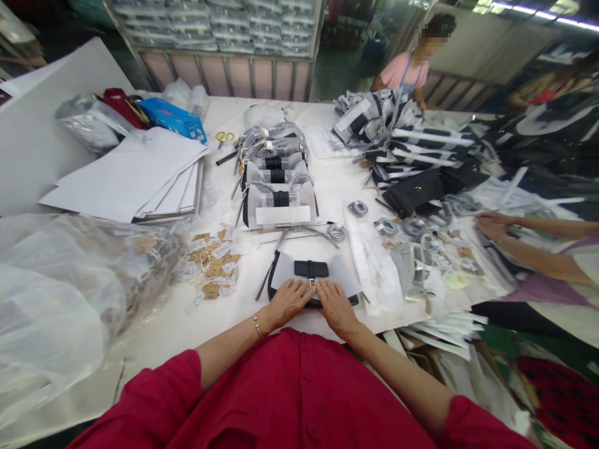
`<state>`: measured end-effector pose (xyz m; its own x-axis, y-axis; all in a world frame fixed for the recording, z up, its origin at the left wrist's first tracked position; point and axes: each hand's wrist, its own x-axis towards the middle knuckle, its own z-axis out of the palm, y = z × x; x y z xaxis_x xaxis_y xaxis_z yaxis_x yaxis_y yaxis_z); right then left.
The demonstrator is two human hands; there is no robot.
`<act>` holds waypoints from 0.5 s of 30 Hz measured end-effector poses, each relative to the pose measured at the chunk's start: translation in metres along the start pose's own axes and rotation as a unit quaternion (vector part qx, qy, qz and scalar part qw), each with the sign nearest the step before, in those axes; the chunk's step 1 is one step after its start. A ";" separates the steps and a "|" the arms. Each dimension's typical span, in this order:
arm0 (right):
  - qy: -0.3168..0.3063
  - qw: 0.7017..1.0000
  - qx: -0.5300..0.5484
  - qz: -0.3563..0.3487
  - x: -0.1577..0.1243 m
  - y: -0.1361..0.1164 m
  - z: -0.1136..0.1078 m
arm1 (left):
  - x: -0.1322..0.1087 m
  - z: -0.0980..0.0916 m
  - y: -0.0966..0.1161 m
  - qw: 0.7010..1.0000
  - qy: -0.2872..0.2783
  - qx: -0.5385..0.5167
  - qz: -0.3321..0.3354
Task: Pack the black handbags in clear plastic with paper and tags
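Note:
A black handbag (311, 268) lies at the table's near edge, partly covered by a whitish translucent sheet (344, 272). My left hand (291, 302) rests flat on the bag's lower left part, fingers stretched toward the metal clasp. On the other side of the clasp, my right hand (335, 304) lies with its fingers extended over the sheet. The fingertips of both hands nearly meet below the black flap. Behind the bag curves a grey wrapped strap (309, 232). Farther back stands a row of wrapped bags (279, 198), the front one with a white strip across it.
Brown tags (214, 269) lie left of the bag; clear plastic (56, 312) covers the far left. White sheets (121, 168) and a blue box (173, 118) are behind. Black bags (416, 187) pile up at right, near another person's hands (493, 226). Someone stands at the back.

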<state>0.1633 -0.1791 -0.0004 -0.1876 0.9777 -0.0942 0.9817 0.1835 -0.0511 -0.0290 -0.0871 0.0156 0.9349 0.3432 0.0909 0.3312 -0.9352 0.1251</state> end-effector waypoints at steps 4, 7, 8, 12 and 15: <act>0.048 0.999 -0.004 -0.018 0.007 0.001 0.017 | 0.012 0.005 0.004 0.997 -0.020 0.049 -0.055; 0.055 0.998 0.000 -0.026 0.026 0.008 0.014 | 0.030 0.006 0.001 0.990 -0.027 0.089 -0.104; 0.055 0.998 -0.001 -0.025 0.032 0.010 0.011 | 0.035 0.006 -0.002 0.990 -0.024 0.094 -0.100; 0.067 0.997 -0.018 -0.045 0.040 0.023 -0.002 | 0.035 0.015 -0.015 0.995 0.003 0.091 -0.035; 0.080 0.993 -0.016 -0.085 0.032 0.034 0.002 | 0.019 0.033 -0.017 0.991 0.030 0.118 -0.046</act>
<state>0.1906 -0.1415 -0.0076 -0.3455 0.9356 0.0731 0.9373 0.3478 -0.0210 -0.0127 -0.0675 -0.0178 0.8921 0.4262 0.1497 0.4424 -0.8914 -0.0984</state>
